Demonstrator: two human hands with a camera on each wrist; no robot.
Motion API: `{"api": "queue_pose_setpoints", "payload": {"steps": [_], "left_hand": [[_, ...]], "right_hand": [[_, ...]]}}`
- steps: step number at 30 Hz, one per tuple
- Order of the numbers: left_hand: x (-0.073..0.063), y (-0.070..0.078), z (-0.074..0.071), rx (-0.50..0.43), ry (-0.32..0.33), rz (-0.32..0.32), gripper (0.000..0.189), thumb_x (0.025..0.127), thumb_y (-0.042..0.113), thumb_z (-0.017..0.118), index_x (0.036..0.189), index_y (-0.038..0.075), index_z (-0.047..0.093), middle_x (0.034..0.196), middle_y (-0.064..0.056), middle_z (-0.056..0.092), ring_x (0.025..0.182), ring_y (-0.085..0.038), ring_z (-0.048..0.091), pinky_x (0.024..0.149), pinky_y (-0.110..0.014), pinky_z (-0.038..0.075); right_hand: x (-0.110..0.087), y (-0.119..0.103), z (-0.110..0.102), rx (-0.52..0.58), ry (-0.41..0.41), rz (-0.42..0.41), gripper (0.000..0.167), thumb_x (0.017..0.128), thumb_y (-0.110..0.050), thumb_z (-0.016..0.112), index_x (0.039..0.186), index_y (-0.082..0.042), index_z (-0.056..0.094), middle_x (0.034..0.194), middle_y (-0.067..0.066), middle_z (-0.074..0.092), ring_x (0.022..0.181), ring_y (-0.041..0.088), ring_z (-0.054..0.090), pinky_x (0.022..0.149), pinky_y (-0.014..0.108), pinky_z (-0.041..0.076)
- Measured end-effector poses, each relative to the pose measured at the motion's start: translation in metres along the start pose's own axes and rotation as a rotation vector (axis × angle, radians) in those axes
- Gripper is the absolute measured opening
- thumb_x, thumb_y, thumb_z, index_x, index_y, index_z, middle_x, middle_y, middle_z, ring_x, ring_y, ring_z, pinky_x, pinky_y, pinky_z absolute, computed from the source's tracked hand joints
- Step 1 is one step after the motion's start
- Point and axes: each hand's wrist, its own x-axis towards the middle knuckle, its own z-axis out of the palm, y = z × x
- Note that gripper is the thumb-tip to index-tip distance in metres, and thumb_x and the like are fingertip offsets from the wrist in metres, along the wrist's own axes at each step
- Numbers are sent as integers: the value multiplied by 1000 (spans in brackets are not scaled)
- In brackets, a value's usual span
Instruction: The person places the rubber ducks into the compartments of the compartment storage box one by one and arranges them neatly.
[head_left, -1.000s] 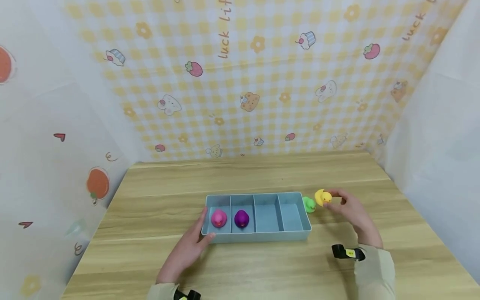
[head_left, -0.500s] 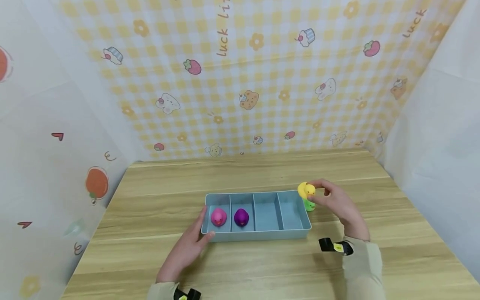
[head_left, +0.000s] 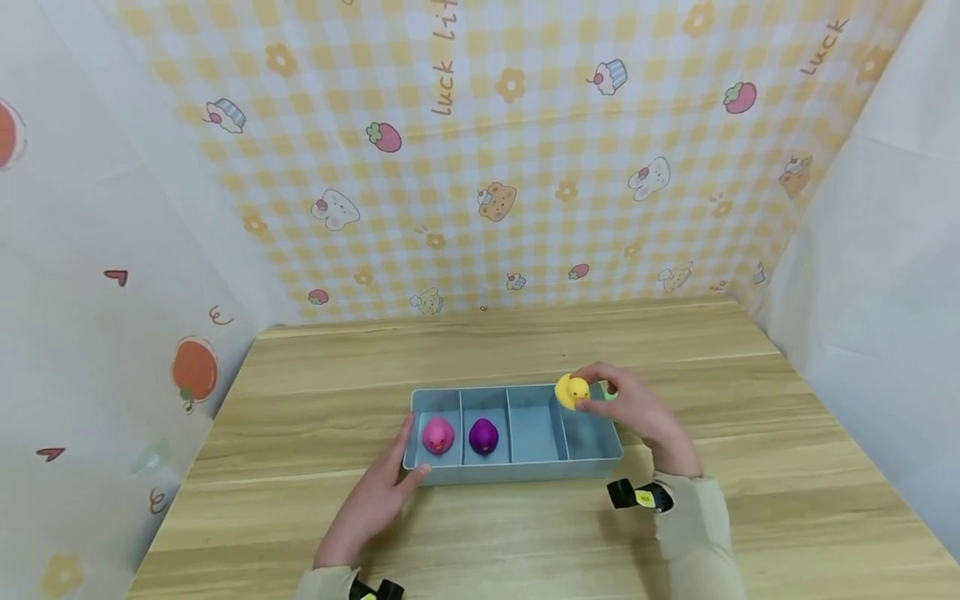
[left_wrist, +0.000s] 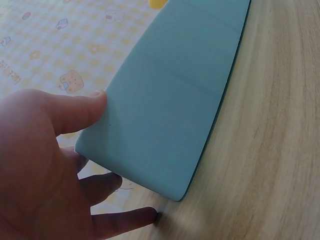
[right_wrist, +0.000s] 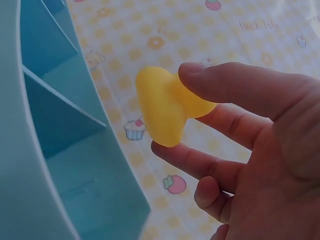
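Observation:
In the head view my right hand (head_left: 630,407) pinches a yellow rubber duck (head_left: 572,392) between thumb and fingertips. The duck hangs over the rear of the divider between the two right compartments of a blue-grey divided box (head_left: 517,473). In the right wrist view the yellow duck (right_wrist: 162,105) is held apart from the box wall (right_wrist: 30,150). My left hand (head_left: 378,496) rests at the box's left end, thumb on the front wall, fairly straight fingers along the side. A pink duck (head_left: 438,436) sits in the leftmost compartment, a purple duck (head_left: 483,436) in the second.
A green duck (head_left: 611,392) stands outside the box's right end, mostly hidden by my right hand. The wooden table (head_left: 495,533) lies beneath. A checked cloth (head_left: 480,167) rises behind, with white sheets (head_left: 885,250) at both sides.
My right hand has carried the yellow duck left, from beside the green duck to over the box. The left hand, the box, and the pink and purple ducks have stayed in place.

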Motion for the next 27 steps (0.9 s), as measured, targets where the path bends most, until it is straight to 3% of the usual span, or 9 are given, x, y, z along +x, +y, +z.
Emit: {"api": "queue_pose_setpoints", "payload": {"steps": [11, 18, 27], "left_hand": [[0, 0, 1, -16, -4, -15, 74, 97, 39, 53, 154, 33, 6, 158, -11, 22, 141, -43, 24, 111, -64, 23], [1, 0, 1, -15, -2, -8, 76, 96, 41, 53, 154, 32, 6, 158, -12, 23, 141, -43, 25, 110, -64, 24], [2, -1, 0, -13, -11, -17, 75, 96, 40, 53, 154, 34, 5, 159, -11, 21, 142, -42, 24, 111, -63, 23]], "right_hand": [[8, -9, 27, -19, -79, -44, 32, 79, -9, 76, 108, -6, 65, 104, 7, 65, 101, 30, 54, 91, 52, 40], [14, -17, 39, -113, -123, -62, 26, 77, -6, 77, 100, -8, 65, 100, 6, 66, 95, 27, 55, 85, 47, 50], [19, -30, 58, -388, -148, 85, 27, 72, -14, 82, 93, -20, 66, 96, -7, 67, 95, 26, 45, 73, 38, 31]]}}
